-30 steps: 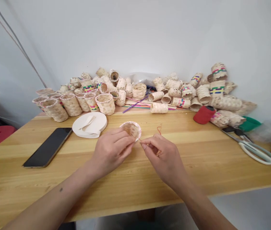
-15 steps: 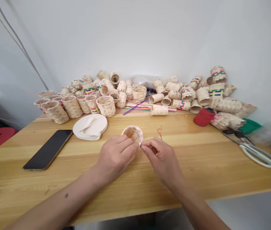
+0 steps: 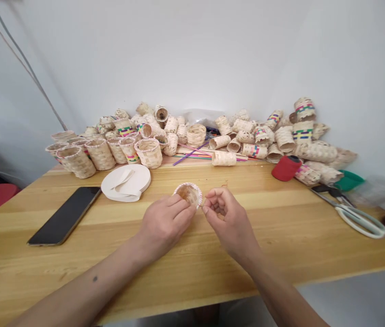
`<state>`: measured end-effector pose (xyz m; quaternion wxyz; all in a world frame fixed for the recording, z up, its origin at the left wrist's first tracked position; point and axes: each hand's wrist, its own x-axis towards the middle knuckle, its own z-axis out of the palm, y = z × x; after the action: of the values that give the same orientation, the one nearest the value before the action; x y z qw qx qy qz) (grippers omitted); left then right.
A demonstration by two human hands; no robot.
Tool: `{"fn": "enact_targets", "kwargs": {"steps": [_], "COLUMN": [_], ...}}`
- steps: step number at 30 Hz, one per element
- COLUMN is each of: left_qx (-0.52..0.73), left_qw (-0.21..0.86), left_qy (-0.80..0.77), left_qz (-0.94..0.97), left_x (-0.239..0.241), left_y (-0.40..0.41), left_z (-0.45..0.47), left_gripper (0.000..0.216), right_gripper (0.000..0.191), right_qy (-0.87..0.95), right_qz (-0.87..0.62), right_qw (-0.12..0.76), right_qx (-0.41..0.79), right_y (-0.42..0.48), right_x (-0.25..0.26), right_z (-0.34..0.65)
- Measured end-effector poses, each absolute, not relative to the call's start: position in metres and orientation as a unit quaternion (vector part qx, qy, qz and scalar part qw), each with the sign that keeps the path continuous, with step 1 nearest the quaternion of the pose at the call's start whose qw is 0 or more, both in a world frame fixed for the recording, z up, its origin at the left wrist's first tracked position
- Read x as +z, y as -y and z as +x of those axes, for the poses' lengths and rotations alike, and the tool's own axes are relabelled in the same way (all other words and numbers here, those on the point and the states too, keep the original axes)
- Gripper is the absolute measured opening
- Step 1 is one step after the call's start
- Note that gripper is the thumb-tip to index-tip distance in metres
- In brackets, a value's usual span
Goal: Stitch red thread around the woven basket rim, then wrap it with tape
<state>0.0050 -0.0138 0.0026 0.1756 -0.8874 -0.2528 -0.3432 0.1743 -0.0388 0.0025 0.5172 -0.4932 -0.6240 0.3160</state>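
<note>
My left hand (image 3: 168, 222) grips a small woven bamboo basket (image 3: 188, 193), fingers over its near side and thumb out of sight. The basket's mouth tilts toward me, its rim wrapped in a red-and-white twist. Just to the right, my right hand (image 3: 228, 218) pinches thumb and forefinger together, slightly apart from the rim. A fine strand seems to run between fingertips and rim; whether a needle is there I cannot tell. A bit of orange thread (image 3: 224, 185) peeks out behind my right hand.
Finished-rim baskets (image 3: 100, 154) stand at the back left; loose woven ones (image 3: 243, 125) heap along the wall. A roll of pale tape (image 3: 110, 184) and a phone (image 3: 64, 215) lie left. Right are a red thread spool (image 3: 285, 168) and scissors (image 3: 361, 222).
My right hand has drawn slightly away from the basket's rim, its fingers curling more loosely. The orange loop behind it is now mostly hidden. The view has shifted a little.
</note>
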Motion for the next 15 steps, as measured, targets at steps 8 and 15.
{"fn": "enact_targets", "kwargs": {"steps": [8, 15], "left_qx": [-0.343, -0.351], "left_qw": [0.177, 0.178], "left_qy": [0.261, 0.262], "left_qz": [-0.885, -0.881], "left_x": [0.003, 0.006], "left_y": [0.012, 0.013], "left_z": [0.001, 0.002], "left_gripper": [0.013, 0.011], "right_gripper": [0.01, 0.017], "right_qy": [0.686, 0.722], "right_qz": [-0.501, -0.532], "right_qw": [0.454, 0.389], "right_qx": [0.268, 0.211], "right_y": [0.042, 0.042], "right_x": [0.01, 0.01], "right_z": [0.185, 0.187]}}
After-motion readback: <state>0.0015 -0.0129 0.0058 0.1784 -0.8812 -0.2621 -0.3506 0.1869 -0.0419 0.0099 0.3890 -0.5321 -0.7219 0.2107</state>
